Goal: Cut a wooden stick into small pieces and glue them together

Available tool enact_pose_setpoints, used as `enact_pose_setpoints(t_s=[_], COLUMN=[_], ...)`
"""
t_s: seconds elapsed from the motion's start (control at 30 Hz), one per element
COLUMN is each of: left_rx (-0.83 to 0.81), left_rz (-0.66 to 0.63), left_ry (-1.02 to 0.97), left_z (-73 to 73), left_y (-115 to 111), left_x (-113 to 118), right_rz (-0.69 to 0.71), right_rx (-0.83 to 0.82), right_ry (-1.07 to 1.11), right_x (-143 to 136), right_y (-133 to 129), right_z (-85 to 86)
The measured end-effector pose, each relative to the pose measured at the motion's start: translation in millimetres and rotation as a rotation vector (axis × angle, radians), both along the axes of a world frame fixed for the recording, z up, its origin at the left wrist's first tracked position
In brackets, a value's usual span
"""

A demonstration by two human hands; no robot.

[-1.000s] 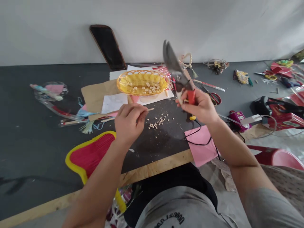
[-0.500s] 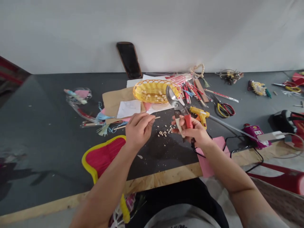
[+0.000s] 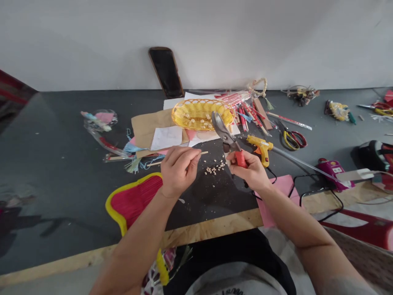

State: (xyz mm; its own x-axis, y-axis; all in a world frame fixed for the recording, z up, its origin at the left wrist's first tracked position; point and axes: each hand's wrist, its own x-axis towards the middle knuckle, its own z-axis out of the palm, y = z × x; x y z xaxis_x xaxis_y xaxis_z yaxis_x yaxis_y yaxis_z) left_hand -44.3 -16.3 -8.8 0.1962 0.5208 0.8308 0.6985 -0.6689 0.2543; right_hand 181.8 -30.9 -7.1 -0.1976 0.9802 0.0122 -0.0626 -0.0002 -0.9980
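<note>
My left hand [image 3: 180, 169] pinches a thin wooden stick [image 3: 204, 153], whose short end sticks out to the right of the fingertips. Wrapped round the red handle of a pair of metal shears [image 3: 223, 130] is my right hand [image 3: 252, 169], with the blades pointing up and to the left. The stick's end and the shears are apart. Between and below the hands, small cut wooden bits [image 3: 214, 168] lie scattered on the dark table [image 3: 202, 196]. Behind them stands a yellow woven basket [image 3: 192, 110] holding some pale pieces.
A phone [image 3: 166, 71] leans on the wall. Right of my right hand are a yellow glue gun [image 3: 260, 146], scissors [image 3: 293, 139] and pink paper [image 3: 281, 192]. A red and yellow fabric piece [image 3: 133, 198] lies left, near tassels [image 3: 133, 164]. Cables run along the right edge.
My right hand has turned the shears, so the blades tilt further left and the pale handle is more hidden. My left hand still holds the stick, and the view has shifted slightly.
</note>
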Motion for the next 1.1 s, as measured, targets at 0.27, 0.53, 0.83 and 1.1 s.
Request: enact_pose_setpoints(t_s=[0.27,0.53,0.83,1.1], left_rx=[0.014,-0.018,0.132,-0.141], left_rz=[-0.003,0.029,-0.007,-0.024], left_ry=[-0.009,-0.081,-0.001,-0.266], left_z=[-0.3,-0.8,1.2,-0.8], left_y=[-1,-2,-3,-8], left_x=[1,-1,0,3], right_rz=[0.032,0.041,0.286,0.074], right_rx=[0.024,0.188,0.371,0.748], right_ry=[0.082,-0.018,0.026,-0.628], right_x=[-8,2,17,5], right_y=[-4,-5,-5,-7], right_z=[-7.0,-10.7,-11.3,-1.8])
